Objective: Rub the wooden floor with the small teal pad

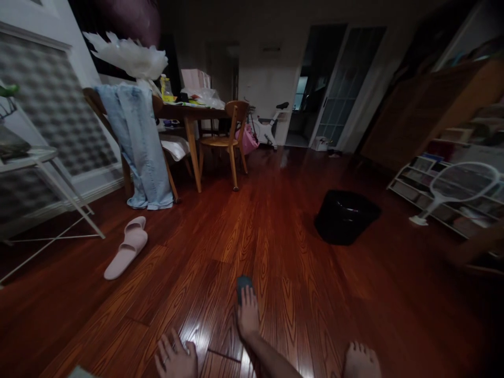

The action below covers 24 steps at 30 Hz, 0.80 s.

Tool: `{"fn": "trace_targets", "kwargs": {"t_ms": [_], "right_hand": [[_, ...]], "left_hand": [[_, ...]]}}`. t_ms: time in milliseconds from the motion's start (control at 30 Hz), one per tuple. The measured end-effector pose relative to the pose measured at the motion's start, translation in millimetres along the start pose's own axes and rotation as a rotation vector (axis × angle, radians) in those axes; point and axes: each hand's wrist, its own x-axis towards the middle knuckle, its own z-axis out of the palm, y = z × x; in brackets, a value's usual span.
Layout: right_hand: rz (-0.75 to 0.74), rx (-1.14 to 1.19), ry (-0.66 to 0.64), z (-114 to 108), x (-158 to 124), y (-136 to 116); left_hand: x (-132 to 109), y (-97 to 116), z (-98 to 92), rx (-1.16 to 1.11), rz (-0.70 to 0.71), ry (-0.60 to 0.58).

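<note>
Low in the view, my left hand (176, 358) is held over the wooden floor (220, 247) with its fingers spread and nothing in it. My right hand (248, 313) reaches forward, its fingers lying flat on the near part of a small dark grey-green item (244, 284) on the floor. The palm hides part of that item, and whether it is a cloth or something firmer I cannot tell. My bare foot (361, 361) is at the bottom right.
A pink slipper (128, 248) lies at the left, near a white-legged stand (69, 197). Jeans (137, 142) hang over a chair by the table (189, 111). A black bin (346, 216) stands at the right, before shelves and a white racket (464, 182).
</note>
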Motion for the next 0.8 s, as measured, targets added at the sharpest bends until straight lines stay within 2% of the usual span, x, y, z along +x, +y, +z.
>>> {"fn": "trace_targets", "kwargs": {"t_ms": [67,167,233,300,367,433,567,667,733,800], "right_hand": [[-0.178,0.026,-0.156,9.0,-12.4,-31.6],[-0.394,0.083,-0.272,17.4,-31.7,-67.7],[-0.487,0.101,-0.302,17.0,-37.2,-77.8],[-0.553,0.112,-0.325,10.7,-33.4,-74.5],[-0.597,0.115,-0.349,-1.0,-21.4,-59.3],[-0.542,0.09,-0.334,-17.1,-5.0,-35.4],[-0.248,-0.003,-0.172,-56.1,24.8,27.9],[-0.036,-0.061,-0.051,-81.0,33.5,82.8],[0.15,-0.088,0.066,-88.6,30.7,116.7],[0.33,-0.092,0.226,-86.4,22.3,141.5]], "left_hand": [[0.1,0.0,-0.2,-0.019,0.007,0.024],[-0.4,2.0,-5.3,-0.036,0.017,0.053],[-0.5,4.1,-10.7,-0.054,0.017,0.069],[-0.3,5.9,-15.8,-0.086,0.008,0.073],[0.0,6.7,-18.9,-0.116,0.004,0.064],[0.0,6.3,-18.9,-0.126,0.0,0.055],[-0.9,3.6,-12.7,-0.107,0.002,0.026],[-1.4,3.0,-9.3,-0.101,0.003,0.014],[-1.4,3.9,-9.5,-0.107,-0.018,0.016],[-1.2,5.0,-11.0,-0.106,-0.037,0.014]]}}
